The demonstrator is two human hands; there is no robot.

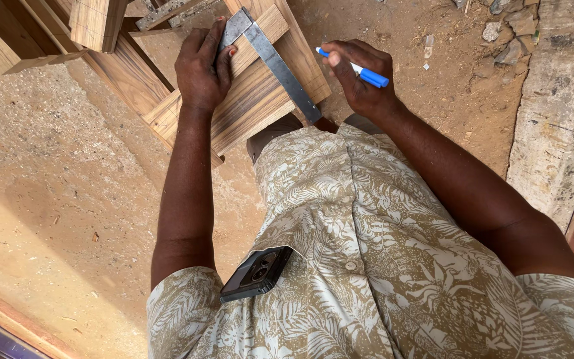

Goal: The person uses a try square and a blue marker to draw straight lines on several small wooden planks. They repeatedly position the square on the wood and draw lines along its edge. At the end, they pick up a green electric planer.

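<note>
I look straight down from the head camera over a leaf-print shirt [380, 266] in tan and cream, with a dark phone [256, 273] standing out of its chest pocket. Below lies bare ground [54, 193]: packed, sandy earth, reddish-brown, strewn with wood chips and small debris. Along the right edge runs a rough concrete ledge [559, 106], with broken stones [509, 26] heaped near its upper end. A dark red-brown edge shows at the far right and a reddish strip at the lower left corner; I cannot tell what either is.

The work sits at the top centre. A striped wooden board [260, 100] lies tilted across further timber pieces [121, 66], which reach off the upper left. The left hand [202, 66] lies flat on the board, fingers spread and pressing down on the stock end of a metal try square [277, 63]; it is not closed around anything. The square's steel blade runs diagonally down and right across the board face to its near edge.

The right hand [360, 76] is closed around a blue marker pen [353, 68], held just beside the board's right edge, its blue tip pointing left toward the blade. I cannot tell whether the tip touches the wood. The two hands are apart, with the square between them.
</note>
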